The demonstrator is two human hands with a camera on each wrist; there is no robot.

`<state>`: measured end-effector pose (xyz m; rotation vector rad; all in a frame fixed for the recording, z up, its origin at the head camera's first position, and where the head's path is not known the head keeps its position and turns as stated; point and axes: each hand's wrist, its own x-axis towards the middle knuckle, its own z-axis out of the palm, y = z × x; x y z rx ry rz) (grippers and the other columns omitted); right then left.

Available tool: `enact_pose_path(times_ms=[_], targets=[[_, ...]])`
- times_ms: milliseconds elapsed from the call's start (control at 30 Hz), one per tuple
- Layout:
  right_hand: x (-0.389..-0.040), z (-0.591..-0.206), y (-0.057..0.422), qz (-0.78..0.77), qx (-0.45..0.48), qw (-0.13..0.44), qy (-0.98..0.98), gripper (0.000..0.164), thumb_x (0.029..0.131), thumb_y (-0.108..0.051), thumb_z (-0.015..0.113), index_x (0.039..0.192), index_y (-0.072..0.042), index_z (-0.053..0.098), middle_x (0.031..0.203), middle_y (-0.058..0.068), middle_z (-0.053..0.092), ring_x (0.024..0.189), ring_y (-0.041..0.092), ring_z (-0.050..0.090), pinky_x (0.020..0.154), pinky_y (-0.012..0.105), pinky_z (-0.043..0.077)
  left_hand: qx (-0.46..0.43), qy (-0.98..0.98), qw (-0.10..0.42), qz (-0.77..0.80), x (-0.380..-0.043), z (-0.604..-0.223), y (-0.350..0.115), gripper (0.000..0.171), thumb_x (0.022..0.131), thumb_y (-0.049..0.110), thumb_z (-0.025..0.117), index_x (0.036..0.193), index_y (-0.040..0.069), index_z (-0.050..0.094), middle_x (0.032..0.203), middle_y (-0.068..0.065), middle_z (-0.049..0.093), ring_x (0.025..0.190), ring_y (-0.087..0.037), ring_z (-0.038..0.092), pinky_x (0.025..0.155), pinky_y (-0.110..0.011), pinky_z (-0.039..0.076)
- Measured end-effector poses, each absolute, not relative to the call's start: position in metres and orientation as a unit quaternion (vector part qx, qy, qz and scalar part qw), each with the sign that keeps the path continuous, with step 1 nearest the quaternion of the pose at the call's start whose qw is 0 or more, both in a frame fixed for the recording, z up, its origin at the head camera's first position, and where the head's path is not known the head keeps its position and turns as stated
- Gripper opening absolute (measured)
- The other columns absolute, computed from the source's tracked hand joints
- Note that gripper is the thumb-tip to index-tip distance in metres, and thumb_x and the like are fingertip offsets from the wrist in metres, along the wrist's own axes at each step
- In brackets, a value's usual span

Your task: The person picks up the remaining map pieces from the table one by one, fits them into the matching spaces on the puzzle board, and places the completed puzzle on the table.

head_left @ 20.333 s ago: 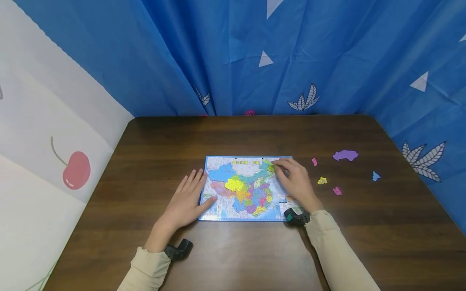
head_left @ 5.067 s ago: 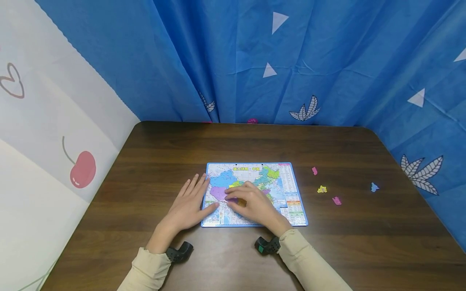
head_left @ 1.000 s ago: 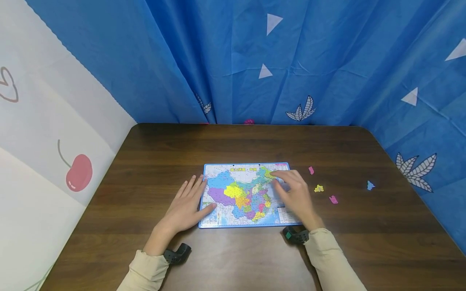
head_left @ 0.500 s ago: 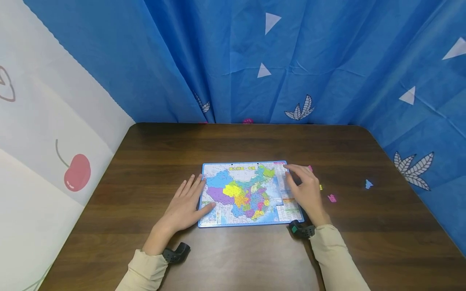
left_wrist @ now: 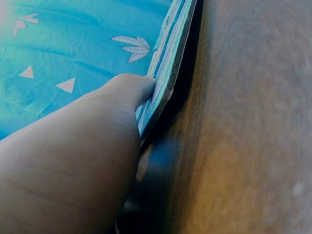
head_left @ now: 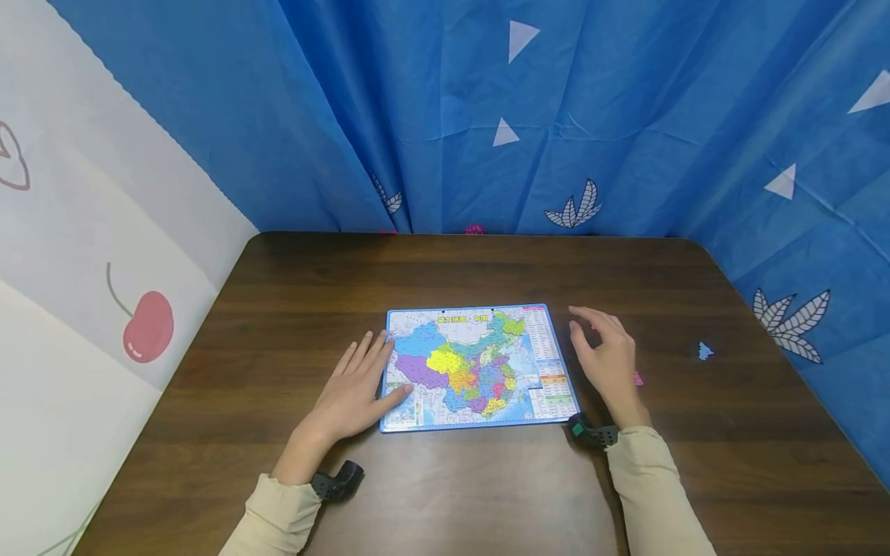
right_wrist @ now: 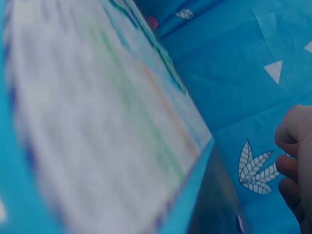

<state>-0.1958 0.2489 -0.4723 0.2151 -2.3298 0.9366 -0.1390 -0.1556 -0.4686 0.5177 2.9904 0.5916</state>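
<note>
A map puzzle board (head_left: 549,340) with a blue rim lies on the table, its coloured pieces forming a map. My left hand (head_left: 353,394) rests with spread fingers over the board's left edge; in the left wrist view its thumb (left_wrist: 139,88) lies on the board. Just off the board's right side hovers my right hand (head_left: 608,363), thumb and forefinger apart, nothing visible between them. In the right wrist view the fingers (right_wrist: 290,168) bend loosely. Beside this hand a pink puzzle piece (head_left: 639,378) shows partly. Another pink piece and the yellow one are mostly or wholly hidden by it.
A small blue puzzle piece (head_left: 705,351) lies farther right on the brown wooden table (head_left: 445,270). Blue curtains (head_left: 445,116) hang behind the table and along its right side. A white patterned cloth (head_left: 83,232) is on the left.
The purple piece, earlier on the table, is now on the board's left part. Over the last second my right hand has moved right, off the board. My left hand stays put.
</note>
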Motion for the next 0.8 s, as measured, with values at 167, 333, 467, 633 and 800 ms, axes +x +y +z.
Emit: enact_pose_path(times_ms=[167, 333, 467, 633, 800], targets=[[-0.197, -0.474, 0.257, 0.360, 0.059, 0.300, -0.881, 0.027, 0.094, -0.002, 0.072, 0.120, -0.005, 0.074, 0.115, 0.018, 0.075, 0.101, 0.036, 0.065, 0.086, 0.052, 0.052, 0.169, 0.965, 0.024, 0.198, -0.138, -0.469, -0.156, 0.091, 0.097, 0.064, 0.054, 0.162, 0.006, 0.029, 0.172, -0.011, 0.017, 0.160, -0.035, 0.010, 0.129, -0.056, 0.006], [-0.197, -0.476, 0.266, 0.366, 0.036, 0.289, -0.884, 0.029, 0.094, -0.004, 0.071, 0.123, -0.003, 0.072, 0.116, 0.022, 0.073, 0.110, 0.041, 0.064, 0.097, 0.062, 0.050, 0.175, 0.965, 0.017, 0.192, -0.138, -0.471, -0.156, 0.090, 0.098, 0.063, 0.053, 0.162, 0.005, 0.029, 0.172, -0.012, 0.017, 0.160, -0.035, 0.010, 0.129, -0.055, 0.007], [-0.198, -0.477, 0.271, 0.362, 0.018, 0.271, -0.892, 0.032, 0.096, -0.007, 0.070, 0.128, -0.002, 0.069, 0.119, 0.023, 0.072, 0.111, 0.043, 0.062, 0.096, 0.061, 0.048, 0.176, 0.965, 0.016, 0.192, -0.138, -0.472, -0.157, 0.090, 0.098, 0.064, 0.053, 0.162, 0.005, 0.029, 0.172, -0.012, 0.017, 0.160, -0.034, 0.010, 0.129, -0.055, 0.007], [-0.197, -0.479, 0.275, 0.356, -0.011, 0.234, -0.905, 0.035, 0.098, -0.008, 0.068, 0.132, -0.002, 0.066, 0.126, 0.024, 0.069, 0.110, 0.044, 0.063, 0.098, 0.060, 0.047, 0.175, 0.965, 0.017, 0.195, -0.139, -0.472, -0.156, 0.091, 0.098, 0.064, 0.053, 0.162, 0.005, 0.028, 0.172, -0.011, 0.017, 0.161, -0.034, 0.010, 0.129, -0.054, 0.007], [-0.198, -0.480, 0.277, 0.358, -0.024, 0.209, -0.910, 0.035, 0.099, -0.008, 0.066, 0.133, 0.001, 0.065, 0.127, 0.025, 0.068, 0.108, 0.043, 0.066, 0.098, 0.056, 0.053, 0.171, 0.966, 0.021, 0.194, -0.139, -0.473, -0.156, 0.091, 0.097, 0.064, 0.054, 0.163, 0.006, 0.028, 0.172, -0.011, 0.016, 0.161, -0.033, 0.009, 0.130, -0.054, 0.007]])
